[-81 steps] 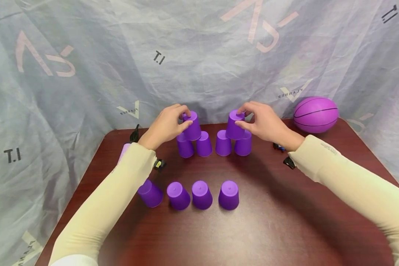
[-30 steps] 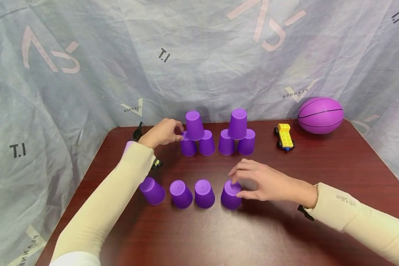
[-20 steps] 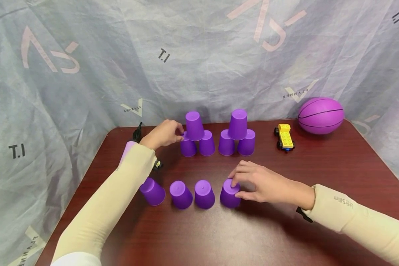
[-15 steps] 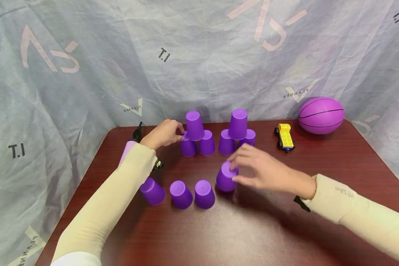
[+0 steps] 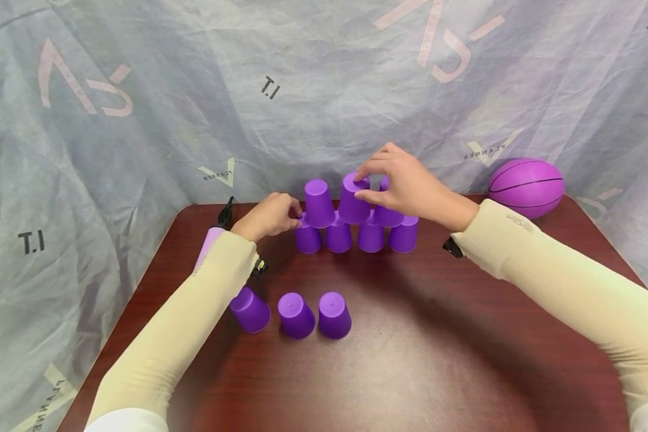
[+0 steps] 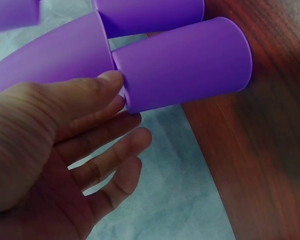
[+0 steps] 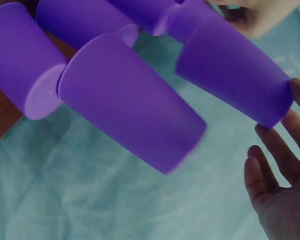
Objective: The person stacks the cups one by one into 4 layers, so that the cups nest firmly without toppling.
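My right hand [image 5: 410,186] pinches a purple cup [image 5: 353,207], upside down, by its closed end. This cup is in the upper row of a stack, between a cup [image 5: 318,204] on its left and one [image 5: 384,210] on its right partly hidden by the hand. In the right wrist view the thumb and fingertips meet the held cup [image 7: 230,67] at its narrow end. My left hand [image 5: 267,216] pinches the top edge of the leftmost lower cup [image 5: 308,240]; the left wrist view shows its thumb beside where this cup [image 6: 185,65] meets the upper one.
Three more upturned purple cups stand nearer me, the rightmost cup [image 5: 333,318] among them. A purple ball [image 5: 526,187] sits at the table's [image 5: 410,372] back right corner. A light purple object [image 5: 207,246] and a black item [image 5: 225,213] lie behind my left arm. Grey cloth [image 5: 324,120] hangs behind.
My right hand let go of the right upper cup, picked up the rightmost front cup and carried it back to the upper row. My left hand shifted from the left upper cup to the one below.
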A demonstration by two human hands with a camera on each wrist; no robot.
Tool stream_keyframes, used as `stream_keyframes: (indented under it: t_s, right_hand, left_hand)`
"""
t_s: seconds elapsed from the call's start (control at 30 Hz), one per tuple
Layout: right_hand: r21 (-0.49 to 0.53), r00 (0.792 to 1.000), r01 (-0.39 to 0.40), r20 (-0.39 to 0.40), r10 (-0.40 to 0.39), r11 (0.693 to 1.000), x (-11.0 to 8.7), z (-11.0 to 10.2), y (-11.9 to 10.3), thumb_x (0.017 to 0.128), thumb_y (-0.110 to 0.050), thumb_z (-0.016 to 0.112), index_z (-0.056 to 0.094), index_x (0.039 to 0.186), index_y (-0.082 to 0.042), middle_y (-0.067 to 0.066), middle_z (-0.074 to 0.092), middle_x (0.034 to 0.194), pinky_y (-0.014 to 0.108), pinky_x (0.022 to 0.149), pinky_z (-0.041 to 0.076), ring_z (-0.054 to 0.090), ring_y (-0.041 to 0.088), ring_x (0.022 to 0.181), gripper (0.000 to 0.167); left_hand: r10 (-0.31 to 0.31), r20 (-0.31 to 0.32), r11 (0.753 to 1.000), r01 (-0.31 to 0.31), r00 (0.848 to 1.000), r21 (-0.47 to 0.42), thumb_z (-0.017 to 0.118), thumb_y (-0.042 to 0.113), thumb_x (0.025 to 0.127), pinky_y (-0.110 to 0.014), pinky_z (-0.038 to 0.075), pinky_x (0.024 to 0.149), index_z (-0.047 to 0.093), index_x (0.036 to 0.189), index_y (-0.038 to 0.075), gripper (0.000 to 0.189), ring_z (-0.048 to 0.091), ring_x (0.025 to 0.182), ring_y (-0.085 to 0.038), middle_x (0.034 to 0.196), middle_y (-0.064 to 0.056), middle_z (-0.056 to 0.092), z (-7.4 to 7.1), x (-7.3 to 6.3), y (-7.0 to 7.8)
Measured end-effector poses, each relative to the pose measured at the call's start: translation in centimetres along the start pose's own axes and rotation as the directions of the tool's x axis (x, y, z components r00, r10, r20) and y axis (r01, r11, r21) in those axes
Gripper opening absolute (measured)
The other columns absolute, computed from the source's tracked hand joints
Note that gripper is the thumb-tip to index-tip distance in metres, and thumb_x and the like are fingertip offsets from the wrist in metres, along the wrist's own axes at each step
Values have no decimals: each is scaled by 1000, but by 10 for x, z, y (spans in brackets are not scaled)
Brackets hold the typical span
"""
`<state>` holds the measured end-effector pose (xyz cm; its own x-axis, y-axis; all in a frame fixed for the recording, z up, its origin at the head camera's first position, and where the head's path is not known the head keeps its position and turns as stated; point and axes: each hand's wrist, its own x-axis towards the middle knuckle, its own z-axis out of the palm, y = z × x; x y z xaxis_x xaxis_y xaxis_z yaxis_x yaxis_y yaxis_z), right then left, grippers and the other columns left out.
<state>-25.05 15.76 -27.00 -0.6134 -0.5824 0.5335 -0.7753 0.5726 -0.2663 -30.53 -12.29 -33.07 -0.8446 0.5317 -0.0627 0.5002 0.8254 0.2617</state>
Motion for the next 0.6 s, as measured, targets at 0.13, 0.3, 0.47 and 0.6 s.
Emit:
stream_keyframes:
  t_s: [0.13, 0.3, 0.47, 0.6]
  right_hand:
    - [-44, 994, -83, 70, 86, 996, 9, 14, 10, 78, -24, 79, 72, 92, -13, 0, 68, 95, 38, 80, 41, 47, 21, 94, 20]
    - [-84, 980, -169, 89, 176, 982, 13, 23, 15, 76, -25, 81, 72, 89, -13, 2, 69, 94, 41, 82, 41, 47, 24, 96, 20]
    - [-88, 964, -229, 115, 239, 969, 14, 28, 18, 77, -26, 80, 72, 92, -13, 2, 67, 94, 41, 82, 41, 46, 24, 97, 21]
    - [-83, 952, -266, 131, 276, 960, 13, 30, 17, 78, -26, 79, 70, 96, -12, 4, 66, 99, 42, 84, 41, 45, 24, 101, 24]
  left_hand:
    - [15, -7, 1000, -15, 1000, 12, 74, 18, 82, -33, 46, 82, 72, 97, 6, 18, 60, 90, -21, 95, -5, 67, 0, 1, 0]
    - [19, -8, 999, -18, 1000, 29, 74, 18, 82, -34, 46, 83, 72, 97, 6, 19, 60, 90, -21, 95, -5, 68, -1, 2, 2]
    - [-6, -1, 1000, 6, 1000, 24, 74, 18, 82, -35, 45, 84, 71, 98, 7, 20, 59, 90, -22, 96, -6, 68, -1, 1, 1]
    - [-10, 2, 1000, 10, 1000, 26, 75, 19, 82, -35, 45, 85, 71, 98, 7, 20, 59, 91, -22, 96, -6, 67, -1, 1, 0]
